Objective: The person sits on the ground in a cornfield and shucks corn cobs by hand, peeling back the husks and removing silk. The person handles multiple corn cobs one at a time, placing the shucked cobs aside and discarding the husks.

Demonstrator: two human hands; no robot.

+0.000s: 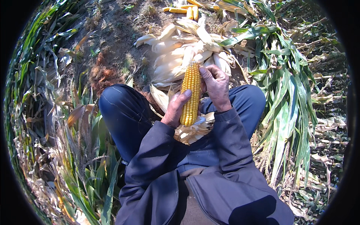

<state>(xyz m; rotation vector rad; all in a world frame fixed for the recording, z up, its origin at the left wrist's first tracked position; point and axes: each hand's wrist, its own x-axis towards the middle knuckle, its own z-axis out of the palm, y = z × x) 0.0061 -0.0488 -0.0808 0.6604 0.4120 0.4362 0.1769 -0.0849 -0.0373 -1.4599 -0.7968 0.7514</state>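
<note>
A bare yellow ear of corn (190, 95) stands tilted between my two hands, its tip pointing away from me. My left hand (176, 109) wraps the lower left side, with the thumb lying across the kernels. Near the tip, my right hand (216, 84) has its thumb against the ear's right side; its other fingers are curled and partly hidden. Pale dry husk (194, 134) hangs around the ear's base above my lap. Beyond the ear's tip lies a pile of corn ears still in pale husks (168, 60).
Several bare corn cobs (180, 10) lie on the soil at the far side. Brown corn silk (102, 73) is heaped beyond my left knee. Cut green cornstalks (284, 92) lie along my right, and more stalks and leaves (92, 157) along my left.
</note>
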